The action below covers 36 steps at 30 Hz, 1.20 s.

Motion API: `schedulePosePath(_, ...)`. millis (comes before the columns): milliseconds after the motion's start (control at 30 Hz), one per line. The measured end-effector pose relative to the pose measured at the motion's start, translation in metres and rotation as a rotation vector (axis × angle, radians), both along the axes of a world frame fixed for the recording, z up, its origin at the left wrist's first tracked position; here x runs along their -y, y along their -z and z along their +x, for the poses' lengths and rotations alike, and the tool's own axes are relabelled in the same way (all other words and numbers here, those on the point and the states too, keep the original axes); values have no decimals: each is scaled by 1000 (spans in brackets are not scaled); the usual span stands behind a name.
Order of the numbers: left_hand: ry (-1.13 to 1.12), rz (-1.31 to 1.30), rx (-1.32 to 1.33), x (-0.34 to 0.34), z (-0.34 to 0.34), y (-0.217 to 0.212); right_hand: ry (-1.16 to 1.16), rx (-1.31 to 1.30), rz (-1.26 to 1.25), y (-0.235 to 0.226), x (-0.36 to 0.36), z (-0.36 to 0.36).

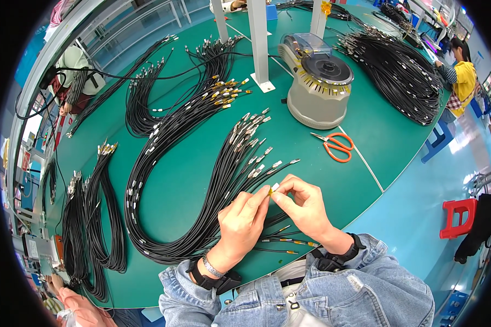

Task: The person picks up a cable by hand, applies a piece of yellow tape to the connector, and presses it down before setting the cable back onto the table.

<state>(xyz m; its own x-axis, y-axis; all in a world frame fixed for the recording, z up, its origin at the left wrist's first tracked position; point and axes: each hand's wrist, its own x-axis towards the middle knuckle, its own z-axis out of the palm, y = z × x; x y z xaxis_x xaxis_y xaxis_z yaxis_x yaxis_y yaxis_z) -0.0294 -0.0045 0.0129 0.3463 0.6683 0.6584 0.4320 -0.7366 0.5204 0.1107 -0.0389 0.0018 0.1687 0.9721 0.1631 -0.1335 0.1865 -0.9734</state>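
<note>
My left hand (244, 220) and my right hand (305, 210) meet over the near part of the table, fingertips pinched together. Between them is a small cable end (273, 189) with a yellow band and a white piece; most of it is hidden by the fingers. Just left of my hands, a thick bundle of black cables (139, 196) curves round in a U, many with white or yellow-banded ends. A few loose cable ends with yellow bands (294, 241) lie beneath my right wrist. Orange-handled scissors (338, 146) rest beyond my right hand.
A beige round tape dispenser (317, 106) stands beyond the scissors, beside a white post (259, 49). More cable bundles lie at the left (106, 218) and far right (393, 71) of the green table (365, 158). Several people work around it. A red stool (458, 218) stands right.
</note>
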Motion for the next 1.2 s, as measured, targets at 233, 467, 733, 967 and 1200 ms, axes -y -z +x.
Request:
schedulePosePath(233,-14,-17,12,0,0,1,-10,-5,-18,-2,3,-1)
schedulePosePath(467,-4,-7,41,0,0,1,-14,-21,-31,-5,6,-1)
schedulePosePath(733,3,-120,60,6,0,-4,-12,3,-7,-5,6,0)
schedulePosePath(967,160,-391,253,5,-1,2,-21,-27,2,2,5,0)
schedulePosePath(1200,282,-876,515,6,-2,-3,-104,-63,-33,2,4,6)
